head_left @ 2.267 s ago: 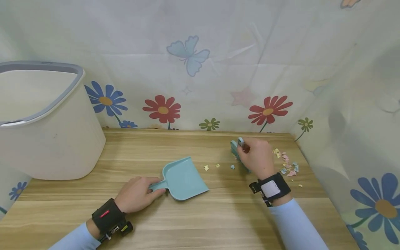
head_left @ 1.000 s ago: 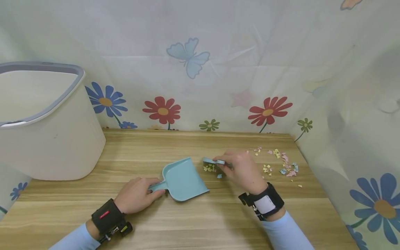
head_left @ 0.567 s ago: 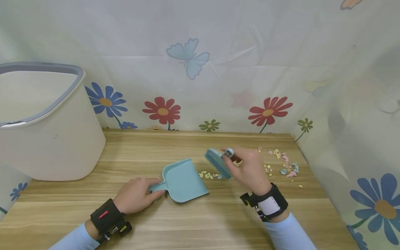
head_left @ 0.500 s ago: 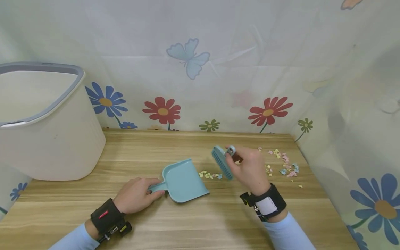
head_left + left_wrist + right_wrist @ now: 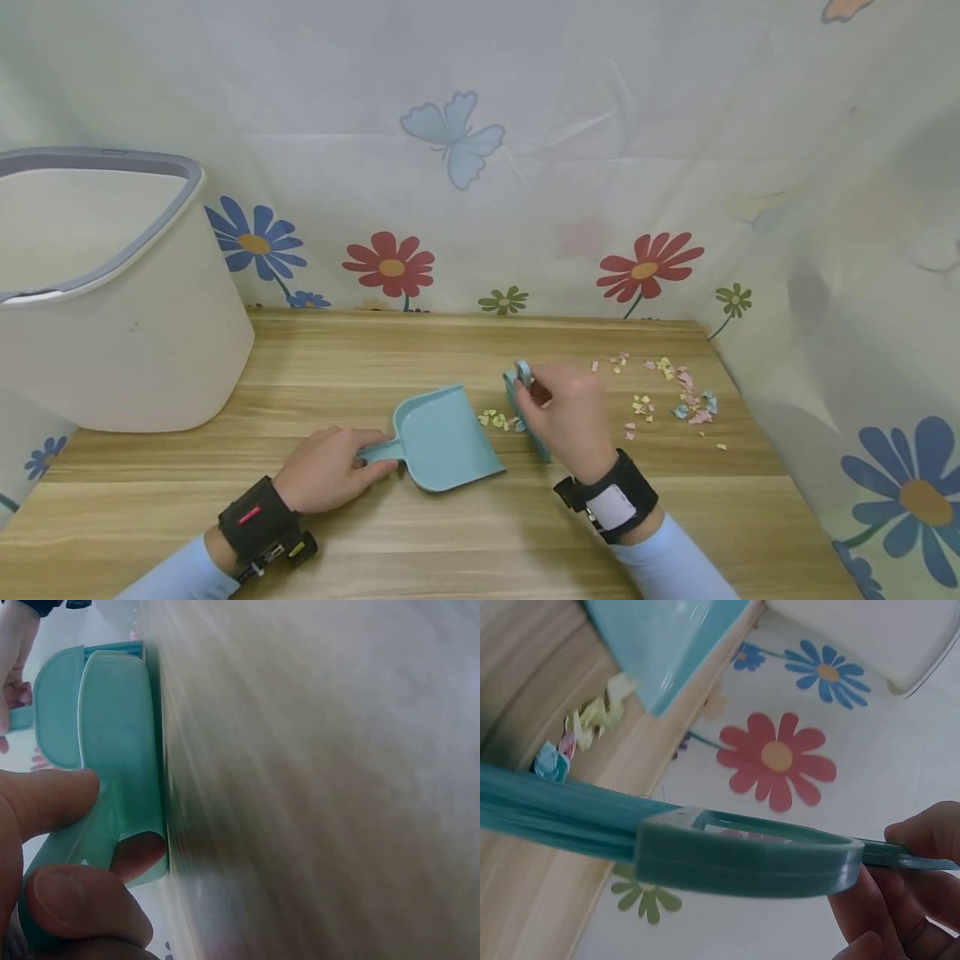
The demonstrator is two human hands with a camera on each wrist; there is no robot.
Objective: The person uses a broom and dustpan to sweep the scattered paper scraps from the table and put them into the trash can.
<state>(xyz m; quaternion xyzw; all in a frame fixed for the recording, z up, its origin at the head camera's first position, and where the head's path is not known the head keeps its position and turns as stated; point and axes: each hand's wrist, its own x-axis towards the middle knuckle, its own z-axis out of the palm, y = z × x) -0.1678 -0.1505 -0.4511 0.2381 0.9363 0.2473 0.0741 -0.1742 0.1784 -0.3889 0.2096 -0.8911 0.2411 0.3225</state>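
My left hand (image 5: pixel 330 468) grips the handle of a light blue dustpan (image 5: pixel 446 442), which lies on the wooden table with its wide lip toward the right. In the left wrist view, thumb and fingers wrap the dustpan's handle (image 5: pixel 82 832). My right hand (image 5: pixel 573 417) pinches the handle of a small blue hand brush (image 5: pixel 534 433), held on edge just right of the dustpan. Between brush and lip lies a little row of yellow, pink and blue paper scraps (image 5: pixel 495 418). The brush's bristles (image 5: pixel 547 814) show close to these scraps in the right wrist view.
More torn paper scraps (image 5: pixel 686 396) are scattered at the table's right, beyond my right hand. A large white bin (image 5: pixel 150 333) with a grey rim stands at the left. A flower-printed curtain (image 5: pixel 525 167) hangs along the table's back and right edges.
My right hand swept the brush leftward from the far right, lifted and turned it, then lowered it behind the scraps, now beside the dustpan's lip. The dustpan has barely shifted in my left hand.
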